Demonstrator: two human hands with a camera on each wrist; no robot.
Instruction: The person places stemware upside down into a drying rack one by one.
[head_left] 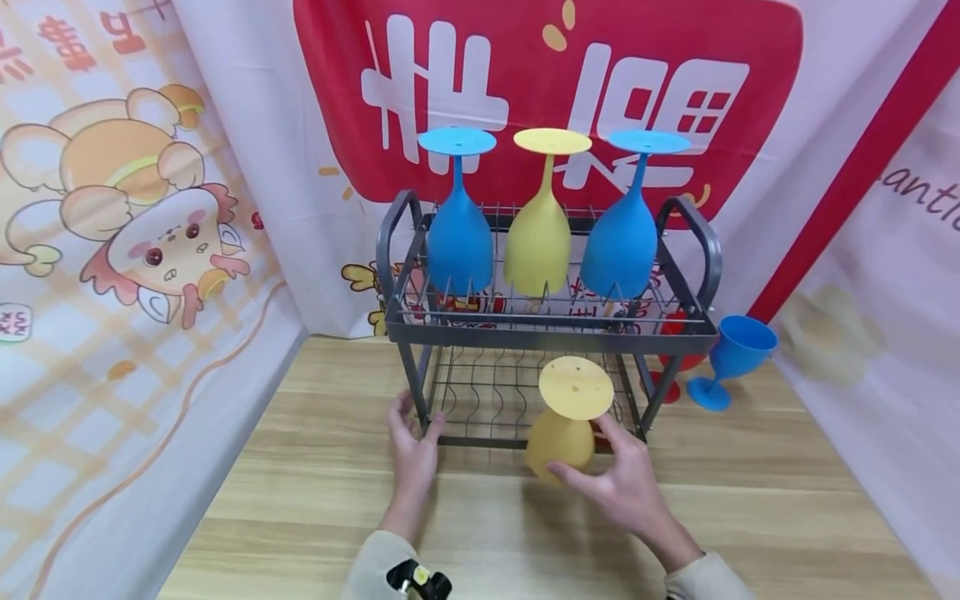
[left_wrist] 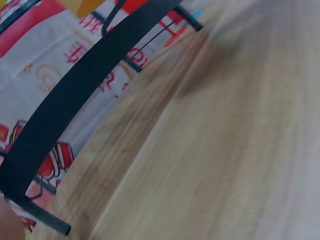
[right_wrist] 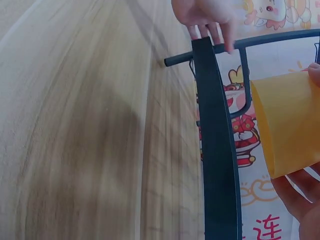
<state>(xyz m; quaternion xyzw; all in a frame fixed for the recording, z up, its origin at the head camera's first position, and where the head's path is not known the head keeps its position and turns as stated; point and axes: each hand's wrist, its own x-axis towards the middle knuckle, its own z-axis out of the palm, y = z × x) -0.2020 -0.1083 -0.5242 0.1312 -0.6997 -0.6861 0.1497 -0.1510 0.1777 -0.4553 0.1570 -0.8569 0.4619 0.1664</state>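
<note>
A yellow plastic goblet [head_left: 558,446] is upside down in my right hand [head_left: 626,479], its round base [head_left: 576,388] uppermost. Thumb and fingers grip the bowl, just in front of the lower shelf of a dark grey two-tier dish rack [head_left: 551,337]. In the right wrist view the goblet's open rim [right_wrist: 265,130] faces the rack's front bar. My left hand [head_left: 414,450] holds the rack's front left leg near the tabletop. On the upper shelf, a blue goblet [head_left: 459,242], a yellow goblet [head_left: 538,242] and another blue goblet [head_left: 621,242] stand inverted in a row.
Right of the rack, a blue goblet [head_left: 738,350] stands upright on the wooden table [head_left: 322,500]. A red goblet [head_left: 666,388] beside it is partly hidden by the rack. Printed cloth [head_left: 247,167] hangs behind and at both sides.
</note>
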